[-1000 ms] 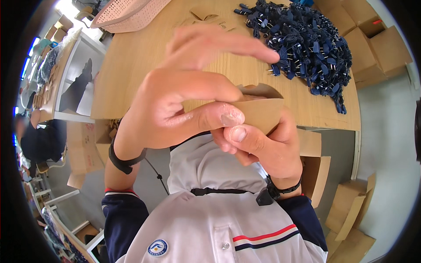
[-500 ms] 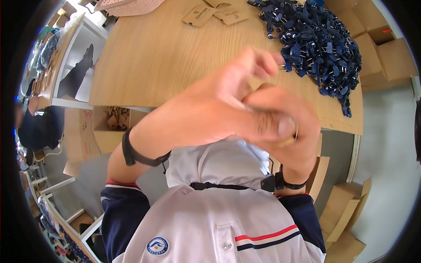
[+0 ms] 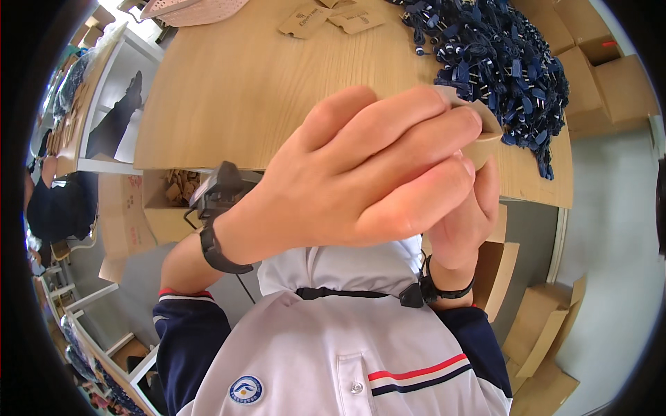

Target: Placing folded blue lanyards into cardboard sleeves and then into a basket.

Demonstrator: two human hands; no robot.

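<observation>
A small brown cardboard sleeve is held up between my two hands above the near right part of the table. My left hand reaches across from the left, back facing up, with its fingers bent over the sleeve. Behind and below it, my right hand grips the same sleeve from the right; most of its fingers are hidden. Whether anything sits inside the sleeve cannot be made out. Just beyond lies a large heap of navy corded pieces with small metal pins.
Several flat brown cardboard sleeves lie at the table's far edge, beside a pink basket. The wooden table spans the front. Open cardboard boxes stand at the right, another box below the table's left. A person is at far left.
My left hand has turned over, its back now facing up and its fingers closed over the sleeve. The cardboard sleeve now shows between both hands, which were blurred before.
</observation>
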